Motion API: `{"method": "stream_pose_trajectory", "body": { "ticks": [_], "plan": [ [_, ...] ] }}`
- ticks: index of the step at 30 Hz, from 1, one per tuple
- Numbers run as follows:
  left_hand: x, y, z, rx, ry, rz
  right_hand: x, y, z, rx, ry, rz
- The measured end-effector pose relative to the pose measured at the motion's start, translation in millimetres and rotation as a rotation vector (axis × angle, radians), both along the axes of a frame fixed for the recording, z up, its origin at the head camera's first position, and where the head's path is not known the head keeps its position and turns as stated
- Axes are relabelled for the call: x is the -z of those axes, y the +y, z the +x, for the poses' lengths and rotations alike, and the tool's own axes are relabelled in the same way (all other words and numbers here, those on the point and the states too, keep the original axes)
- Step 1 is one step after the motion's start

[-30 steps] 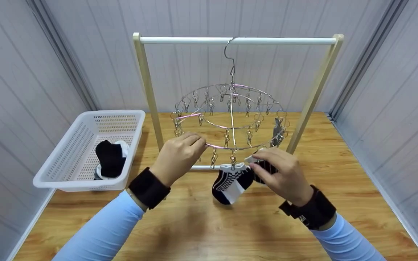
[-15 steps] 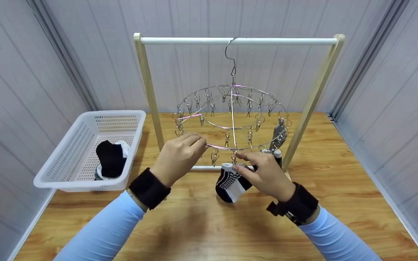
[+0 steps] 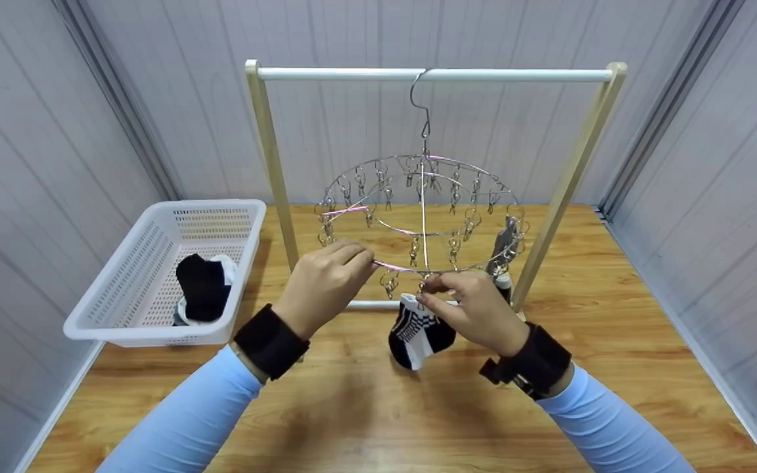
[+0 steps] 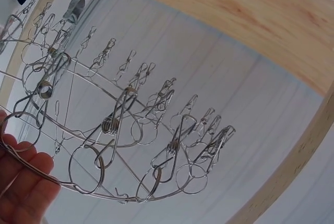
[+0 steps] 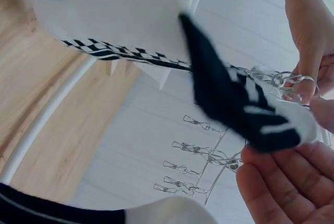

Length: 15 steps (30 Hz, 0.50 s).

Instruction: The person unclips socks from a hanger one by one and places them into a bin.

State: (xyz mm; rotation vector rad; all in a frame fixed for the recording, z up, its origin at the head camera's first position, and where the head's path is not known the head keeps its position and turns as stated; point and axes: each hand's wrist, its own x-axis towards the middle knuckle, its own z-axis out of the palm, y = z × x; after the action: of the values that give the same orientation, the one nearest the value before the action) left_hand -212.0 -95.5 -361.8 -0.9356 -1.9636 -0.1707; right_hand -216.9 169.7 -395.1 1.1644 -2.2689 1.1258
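Left hand (image 3: 332, 282): fingers curled over the near-left rim of the round wire hanger (image 3: 424, 223); left wrist view shows fingertips wrapped on the rim wire, clips (image 4: 110, 125) all around. Right hand (image 3: 480, 309): thumb and fingers pinch the white cuff of the checked sock (image 3: 411, 341), at the front clip; cannot tell if they squeeze the clip too. That sock hangs below the front rim, right of the left hand, body down, toe tilted toward the wearer, well above the wood surface (image 3: 378, 420). In the right wrist view its body is partly blurred, cuff between thumb and fingers. Gray sock (image 3: 502, 243) hangs at the hanger's right side. Another black sock, white cuff (image 3: 503, 281), sits just in front of it, mostly hidden behind the right hand. Hanger hooks over the white bar (image 3: 339, 75) near its middle; wooden posts (image 3: 273, 164) carry the bar. White basket (image 3: 83, 325) stands left of the rack, well apart from the checked sock; inside, a black sock (image 3: 202, 289) lies over white ones (image 3: 226, 266). Black straps (image 3: 272, 341) on both wrists, light blue sleeves (image 3: 188, 414).
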Motion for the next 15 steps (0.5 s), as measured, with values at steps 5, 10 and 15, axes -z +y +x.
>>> {"method": "stream_pose_trajectory", "body": {
  "ticks": [5, 10, 15],
  "plan": [
    [3.2, -1.8, 0.3, 0.001, 0.008, 0.020, 1.5, -1.1, -0.2, -0.001, 0.026, -0.003],
    [4.9, -1.5, 2.3, -0.004, 0.049, 0.013, 0.6, -2.0, 1.3, 0.022, 0.011, -0.010],
    [9.4, -0.6, 9.3, 0.016, 0.086, 0.023, -2.0, -2.7, 2.5, 0.020, -0.019, -0.027]
  ]
}}
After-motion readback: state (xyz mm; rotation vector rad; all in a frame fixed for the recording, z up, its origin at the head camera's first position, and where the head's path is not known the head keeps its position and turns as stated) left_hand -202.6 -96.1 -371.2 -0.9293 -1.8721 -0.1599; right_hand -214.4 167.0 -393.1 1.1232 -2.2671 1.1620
